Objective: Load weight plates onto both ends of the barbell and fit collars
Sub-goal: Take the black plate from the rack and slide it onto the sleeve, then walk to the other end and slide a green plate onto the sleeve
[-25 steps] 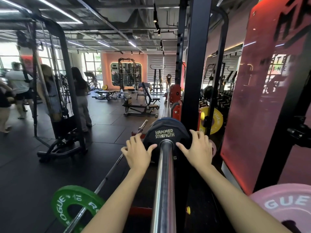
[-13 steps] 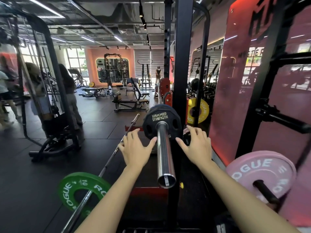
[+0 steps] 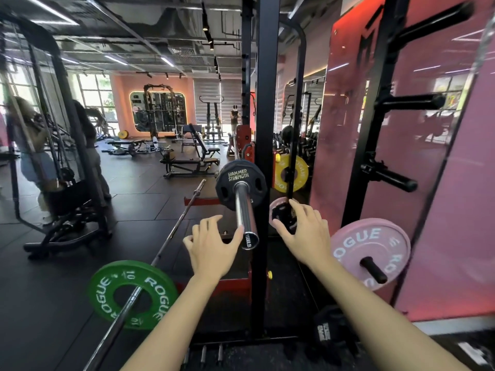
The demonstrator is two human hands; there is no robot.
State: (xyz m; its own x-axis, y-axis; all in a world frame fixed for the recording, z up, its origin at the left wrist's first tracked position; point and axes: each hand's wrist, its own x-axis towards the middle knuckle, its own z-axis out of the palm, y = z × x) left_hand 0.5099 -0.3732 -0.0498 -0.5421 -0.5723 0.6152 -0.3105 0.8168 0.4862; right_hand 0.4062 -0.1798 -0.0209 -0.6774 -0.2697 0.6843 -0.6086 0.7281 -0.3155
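A black Hammer Strength plate [image 3: 232, 183] sits far along the chrome barbell sleeve [image 3: 245, 212], whose end cap points toward me. My left hand [image 3: 211, 246] hovers just left of the sleeve end, fingers spread, holding nothing. My right hand [image 3: 305, 235] is to the right of the rack upright, fingers apart, reaching over a small black plate [image 3: 281, 216] stored low on the rack; whether it touches it I cannot tell.
A black rack upright [image 3: 263, 156] stands right of the sleeve. A pink Rogue plate [image 3: 356, 250] hangs on a storage peg, a yellow plate [image 3: 297, 174] behind. A second barbell with a green Rogue plate [image 3: 107, 287] lies on the floor left. People stand far left.
Both hands came off the black plate and drew back along the sleeve toward me. The right hand shifted right, past the upright. The view pulled back, showing the sleeve's end.
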